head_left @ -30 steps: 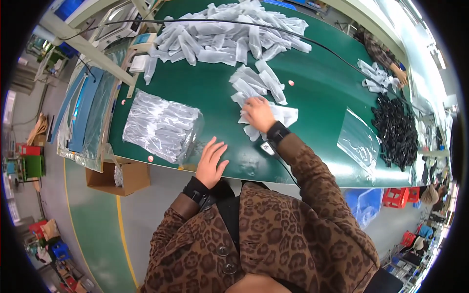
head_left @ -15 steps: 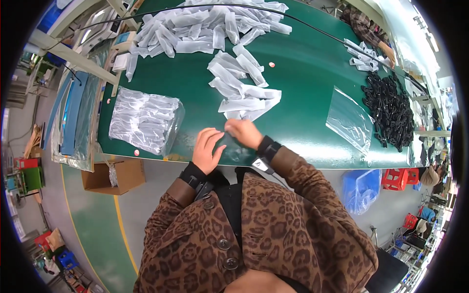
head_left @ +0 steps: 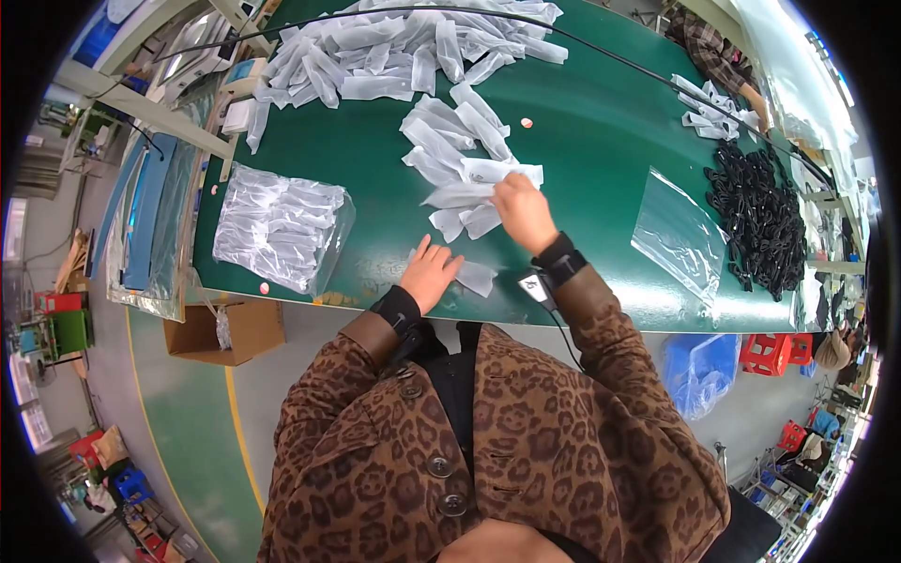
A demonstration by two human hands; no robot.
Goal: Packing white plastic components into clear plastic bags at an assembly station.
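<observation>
My left hand (head_left: pixel 430 276) rests on the green table near its front edge, fingers stretched out. Beneath it and to its right, a frosted white plastic packet (head_left: pixel 478 279) lies partly covered by the palm and fingers. Farther out, my right hand (head_left: pixel 526 216) reaches into a small loose group of similar packets (head_left: pixel 434 155). Its fingers are pinched together on the end of one packet (head_left: pixel 462 195) at the near right of that group. The fingertips hide part of what they grip.
A large heap of white packets (head_left: pixel 413 42) covers the far side. At left lies a clear bag filled with packets (head_left: pixel 280 225). An empty clear bag (head_left: pixel 678 239) and a pile of black cords (head_left: pixel 755 216) lie right. Another person's arm (head_left: pixel 751 97) is at the far right.
My right hand has moved away from my left hand, out to the small group of packets. My left hand has shifted right, and a packet now shows beside it.
</observation>
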